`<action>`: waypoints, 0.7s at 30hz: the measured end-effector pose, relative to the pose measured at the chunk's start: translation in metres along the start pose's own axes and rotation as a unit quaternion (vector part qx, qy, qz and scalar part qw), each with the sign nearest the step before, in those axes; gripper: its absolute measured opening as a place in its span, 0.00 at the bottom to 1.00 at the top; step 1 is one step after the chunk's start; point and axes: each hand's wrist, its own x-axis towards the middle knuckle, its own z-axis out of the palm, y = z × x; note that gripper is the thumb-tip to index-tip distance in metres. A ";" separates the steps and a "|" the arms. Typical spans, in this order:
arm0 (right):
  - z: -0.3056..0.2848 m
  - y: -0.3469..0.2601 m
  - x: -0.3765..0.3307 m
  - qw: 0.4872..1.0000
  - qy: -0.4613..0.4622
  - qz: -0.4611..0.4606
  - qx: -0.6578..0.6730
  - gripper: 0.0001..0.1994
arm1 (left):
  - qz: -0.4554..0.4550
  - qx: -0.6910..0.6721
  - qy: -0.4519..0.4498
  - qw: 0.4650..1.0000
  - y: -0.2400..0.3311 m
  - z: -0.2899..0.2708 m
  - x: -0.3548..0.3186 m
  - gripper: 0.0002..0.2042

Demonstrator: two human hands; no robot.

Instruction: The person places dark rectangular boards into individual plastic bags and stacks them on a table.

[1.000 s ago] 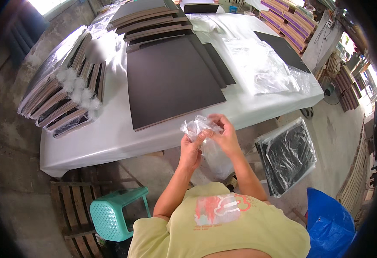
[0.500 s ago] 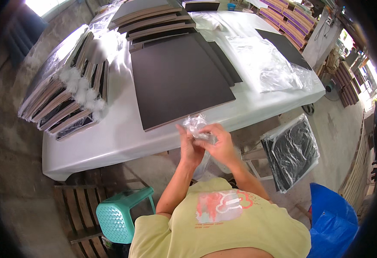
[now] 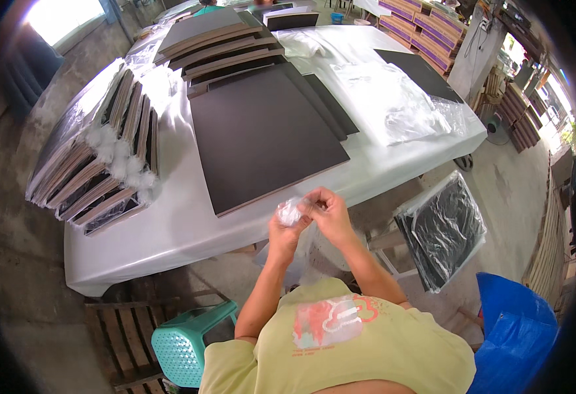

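Note:
Just off the near edge of the table, both of my hands meet over a small crumpled bunch of clear plastic [image 3: 289, 211]. My left hand [image 3: 284, 238] has its fingers wrapped round the bunch from below. At the bunch's right side, my right hand [image 3: 330, 213] pinches part of it, with the fingers bent. Clear plastic film hangs faintly below the hands. Directly beyond them lies a large dark flat board [image 3: 268, 131], its near edge close to my fingers. More dark boards [image 3: 219, 49] are stacked in overlapping steps behind it.
Plastic-wrapped boards [image 3: 97, 164] stand stacked at the table's left. Loose clear sheets [image 3: 399, 108] and another dark board [image 3: 422, 73] lie to the right. A wrapped dark panel [image 3: 442, 230] leans off the table's near right. A green stool [image 3: 179, 354] and blue tarp [image 3: 514, 335] flank me.
The plastic bunch has become more compact, and my left fingers have closed round it. My right hand has turned slightly upward at its side. The whole view has shifted a little.

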 end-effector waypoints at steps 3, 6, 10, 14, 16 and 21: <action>-0.002 0.000 0.003 0.998 0.025 0.010 -0.060 0.09 | -0.016 -0.045 -0.006 0.999 0.004 0.002 -0.003 0.13; -0.006 -0.005 0.003 0.977 0.031 -0.009 -0.210 0.10 | -0.038 -0.099 0.007 0.994 -0.003 -0.011 0.000 0.17; 0.005 -0.020 -0.004 0.956 0.046 -0.137 -0.255 0.14 | -0.064 -0.134 0.009 0.989 0.007 0.004 -0.001 0.18; 0.014 -0.015 -0.013 0.951 0.070 -0.123 -0.273 0.19 | -0.075 -0.085 0.005 0.994 -0.002 0.009 -0.004 0.12; 0.013 -0.010 -0.012 0.921 0.124 -0.174 -0.326 0.19 | -0.045 -0.038 0.053 0.997 -0.005 0.006 0.000 0.09; -0.020 -0.005 -0.002 0.995 0.082 -0.054 -0.021 0.16 | 0.030 -0.241 0.123 0.962 0.000 -0.023 0.009 0.10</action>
